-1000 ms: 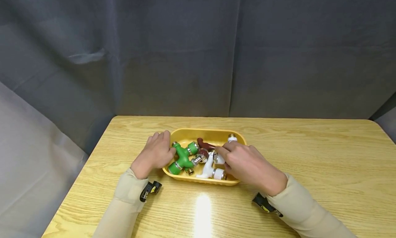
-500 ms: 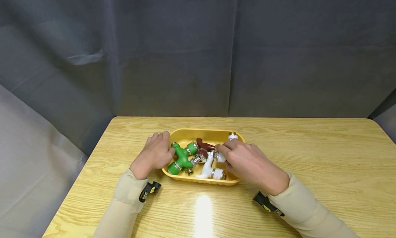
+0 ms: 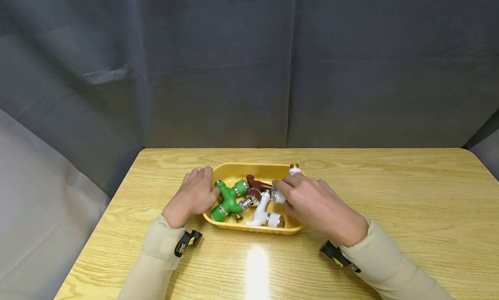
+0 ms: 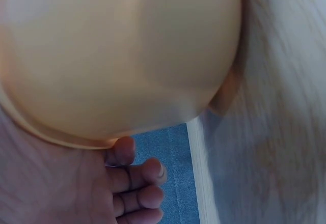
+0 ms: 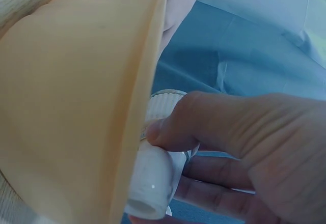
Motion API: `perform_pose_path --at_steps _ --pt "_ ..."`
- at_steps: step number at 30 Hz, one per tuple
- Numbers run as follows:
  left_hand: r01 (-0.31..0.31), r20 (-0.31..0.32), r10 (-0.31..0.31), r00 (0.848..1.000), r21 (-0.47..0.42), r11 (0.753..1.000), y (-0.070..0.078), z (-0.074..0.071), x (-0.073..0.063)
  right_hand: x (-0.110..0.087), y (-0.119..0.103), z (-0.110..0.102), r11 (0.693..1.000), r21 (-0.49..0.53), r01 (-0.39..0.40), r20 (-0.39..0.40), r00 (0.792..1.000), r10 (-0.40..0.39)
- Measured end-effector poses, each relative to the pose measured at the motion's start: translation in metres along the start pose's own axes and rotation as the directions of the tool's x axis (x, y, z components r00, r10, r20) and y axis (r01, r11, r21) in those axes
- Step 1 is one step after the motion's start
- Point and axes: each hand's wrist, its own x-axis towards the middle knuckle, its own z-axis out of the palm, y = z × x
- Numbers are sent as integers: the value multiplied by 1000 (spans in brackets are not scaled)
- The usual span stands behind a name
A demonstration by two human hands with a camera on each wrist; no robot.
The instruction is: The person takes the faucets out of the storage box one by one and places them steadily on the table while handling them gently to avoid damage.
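A yellow plastic basin [image 3: 249,227] holds several taps. My left hand [image 3: 193,194] grips its left end at the rim; in the left wrist view the fingers [image 4: 135,178] curl beside the basin wall. On the right, my right hand [image 3: 312,200] pinches a white tap [image 5: 150,175] between thumb and fingers, by its ribbed collar. Its brass end [image 3: 295,166] shows above the far right rim; the hand hides much of the rest. Inside the basin lie a green two-way tap [image 3: 231,200], a dark red tap [image 3: 259,185] and another white tap [image 3: 261,211].
The basin stands on a wood-grain table [image 3: 409,204]. Dark grey cloth [image 3: 218,75] hangs behind the table's far edge. Paler cloth [image 3: 35,204] lies at the left side. Black wrist cameras [image 3: 337,256] sit under both wrists.
My right hand has raised the white tap slightly, its brass end now standing higher over the far rim. The left hand keeps its place, and the other taps lie as before.
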Motion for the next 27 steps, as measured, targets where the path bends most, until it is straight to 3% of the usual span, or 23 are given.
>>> perform_pose_path --at_steps 27 --pt "10 4 -10 1000 -3 1000 -2 -1 -2 0 0 -7 1000 11 -16 -18 1000 16"
